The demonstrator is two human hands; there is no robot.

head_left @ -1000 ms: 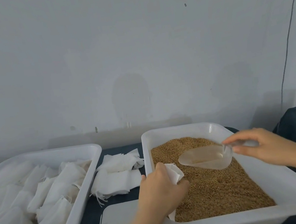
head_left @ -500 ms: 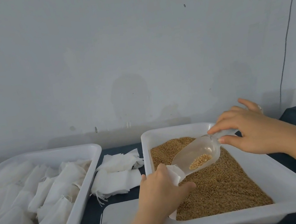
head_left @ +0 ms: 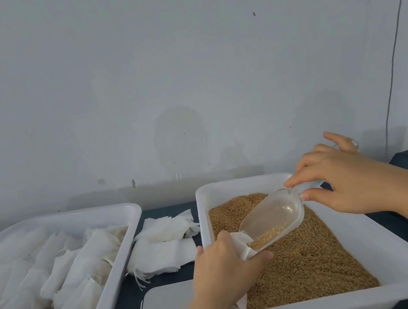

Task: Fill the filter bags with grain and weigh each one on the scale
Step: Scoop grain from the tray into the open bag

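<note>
The small white cloth filter bag is light and limp, so I judge it best held at its mouth, kept open. The left hand curls round it above the golden-brown grain at the near-left of the white rectangular plastic tub. The right hand, wrist raised, pinches the handle of the clear plastic scoop between thumb and forefinger, other fingers spread, its lip tilted down into the bag's mouth
</note>
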